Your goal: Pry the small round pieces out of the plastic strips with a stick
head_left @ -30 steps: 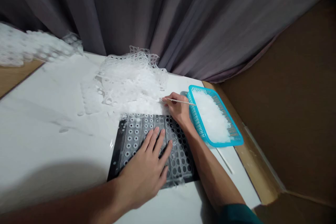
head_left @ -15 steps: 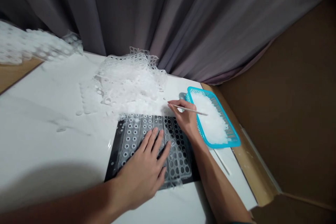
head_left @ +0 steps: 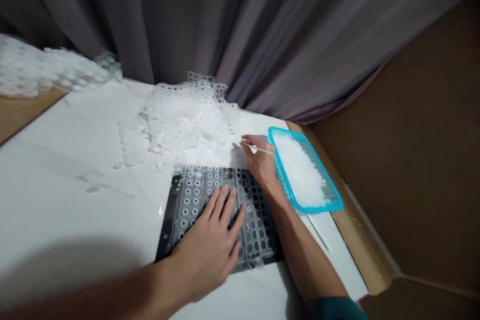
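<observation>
Left hand lies flat, fingers spread, on a clear circle-patterned sheet over a black mat on a white desk. Right hand pinches a thin stick beside a blue basket.

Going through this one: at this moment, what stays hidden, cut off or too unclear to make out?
All in the head view:
- Part of the holed sheet: hidden under the left hand.
- Far end of the stick in the right hand: too thin and pale to trace.
- Most of the floor of the basket: covered by white pieces.
- White mesh: cut off by the left edge.
</observation>
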Motion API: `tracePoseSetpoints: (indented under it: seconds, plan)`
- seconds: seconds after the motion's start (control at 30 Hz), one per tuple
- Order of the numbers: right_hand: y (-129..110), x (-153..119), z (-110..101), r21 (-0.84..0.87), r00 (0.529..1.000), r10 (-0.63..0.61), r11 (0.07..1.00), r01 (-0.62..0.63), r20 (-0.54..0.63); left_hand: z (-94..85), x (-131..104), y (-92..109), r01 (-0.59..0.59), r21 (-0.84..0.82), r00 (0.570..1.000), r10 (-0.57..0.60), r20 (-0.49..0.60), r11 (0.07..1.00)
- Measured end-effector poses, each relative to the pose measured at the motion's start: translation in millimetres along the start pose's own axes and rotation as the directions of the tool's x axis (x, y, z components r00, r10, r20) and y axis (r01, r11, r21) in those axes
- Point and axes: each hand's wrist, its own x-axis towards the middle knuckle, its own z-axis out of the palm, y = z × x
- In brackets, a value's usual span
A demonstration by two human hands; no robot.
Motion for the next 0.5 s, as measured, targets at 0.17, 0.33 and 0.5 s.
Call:
tracePoseSetpoints:
  seconds: [0.17, 0.33, 0.5]
  plan:
    - [-21, -18, -68, -0.293, 0.967, -0.152, 0.952, 0.088, -0.206, -0.7, 1, 0, 0.014, -0.029, 1.000, -0.014, 0.016, 0.999]
    - [-23, -33, -135, -0.420, 0.912, 0.045, 0.877, -0.231, -0.408, -1.8, 1, -1, 0.009, -0.049, 1.000, -0.009, 0.000, 0.999]
    - [-48, -35, -103, -0.125, 0.984, -0.048, 0.992, 0.027, -0.171, -5.1, 1, -1, 0.004, -0.032, 1.000, -0.003, 0.006, 0.999]
